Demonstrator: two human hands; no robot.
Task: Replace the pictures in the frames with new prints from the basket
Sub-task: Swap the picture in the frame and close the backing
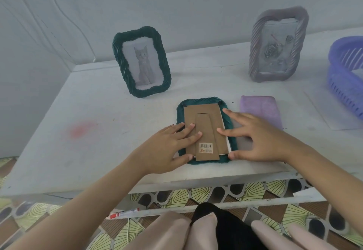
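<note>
Head view, places given from the face-down frame.
Face-down frame (pixel 204 130): dark green, lying on its front near the front edge of the white table (pixel 98 112).
Backing board (pixel 202 116): brown cardboard with its stand flap and a barcode sticker, resting in the back of the face-down frame; a white edge shows along its right side.
Left hand (pixel 169 147): spread flat, fingers pressing the left part of the backing board, thumb at the frame's lower left rim; grasping nothing.
Right hand (pixel 259 140): spread open, one fingertip on the board's right part, thumb at the frame's lower right corner; grasping nothing.
Cat frame (pixel 141 61): green, upright, behind and left.
Rose frame (pixel 279 43): grey, upright, behind and right.
Cloth (pixel 261 108): purple, folded, just right, partly under the right hand.
Basket (pixel 345 77): blue, far right; its contents cannot be made out.
</note>
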